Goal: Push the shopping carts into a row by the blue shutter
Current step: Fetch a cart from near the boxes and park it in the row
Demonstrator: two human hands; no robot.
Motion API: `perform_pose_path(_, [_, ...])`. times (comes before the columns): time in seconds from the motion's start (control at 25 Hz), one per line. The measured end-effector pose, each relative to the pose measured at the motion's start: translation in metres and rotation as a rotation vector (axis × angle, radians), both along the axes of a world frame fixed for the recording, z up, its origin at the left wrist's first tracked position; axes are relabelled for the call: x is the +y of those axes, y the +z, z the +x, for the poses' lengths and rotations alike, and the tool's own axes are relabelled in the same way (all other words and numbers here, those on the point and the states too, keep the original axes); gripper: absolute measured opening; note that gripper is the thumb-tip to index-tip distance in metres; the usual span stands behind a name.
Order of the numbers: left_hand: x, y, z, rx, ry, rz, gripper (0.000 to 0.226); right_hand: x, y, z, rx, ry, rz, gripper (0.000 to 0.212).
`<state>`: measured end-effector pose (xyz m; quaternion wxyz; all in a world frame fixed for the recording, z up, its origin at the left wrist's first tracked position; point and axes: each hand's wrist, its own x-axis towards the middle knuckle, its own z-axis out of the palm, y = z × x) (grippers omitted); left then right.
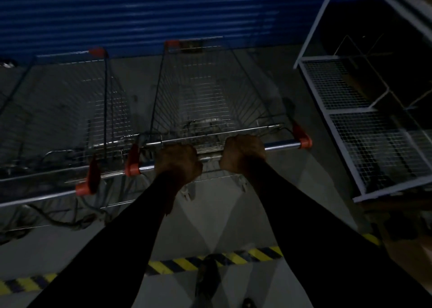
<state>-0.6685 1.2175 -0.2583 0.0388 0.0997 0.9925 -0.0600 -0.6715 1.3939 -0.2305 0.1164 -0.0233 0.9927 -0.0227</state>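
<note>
Silver wire-mesh shopping cart with orange plastic corner caps [205, 101] stands upright, nose toward the ribbed blue metal roller shutter [140, 15], chrome handle bar nearest camera. Second matching silver wire cart [77, 111] parked just beside it on the left, roughly parallel, possibly touching at the handle ends; dim light.

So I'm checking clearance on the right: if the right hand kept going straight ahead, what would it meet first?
Probably the cart's own wire basket, just past the handle bar the right hand grips; beyond it, the blue shutter. Depth is unclear.
</note>
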Motion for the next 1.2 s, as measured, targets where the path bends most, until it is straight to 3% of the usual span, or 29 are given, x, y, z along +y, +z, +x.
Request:
perform_pose_path(0.12, [-0.022,0.001,-0.032,-0.031,0.004,0.033,0.042,-0.020,-0.005,-0.033,-0.043,-0.012,-0.011,0.032])
perform_pose_path(0.28, [-0.061,0.003,-0.065,-0.083,-0.054,-0.075,0.046,-0.055,-0.006,-0.059,-0.053,0.021,-0.043,0.042])
perform_pose_path(0.64, [-0.073,0.005,-0.074,-0.181,-0.017,0.028,0.039,-0.063,-0.003,-0.063,-0.075,0.011,-0.042,0.039])
perform_pose_path(1.0, [-0.077,0.008,-0.020,-0.192,-0.060,-0.053,0.039,-0.069,-0.001,-0.006,-0.117,0.014,-0.017,0.041])
perform_pose_path(1.2, [-0.082,0.014,0.009,-0.219,-0.006,0.056,0.040,-0.073,0.001,0.021,-0.126,0.023,-0.022,0.045])
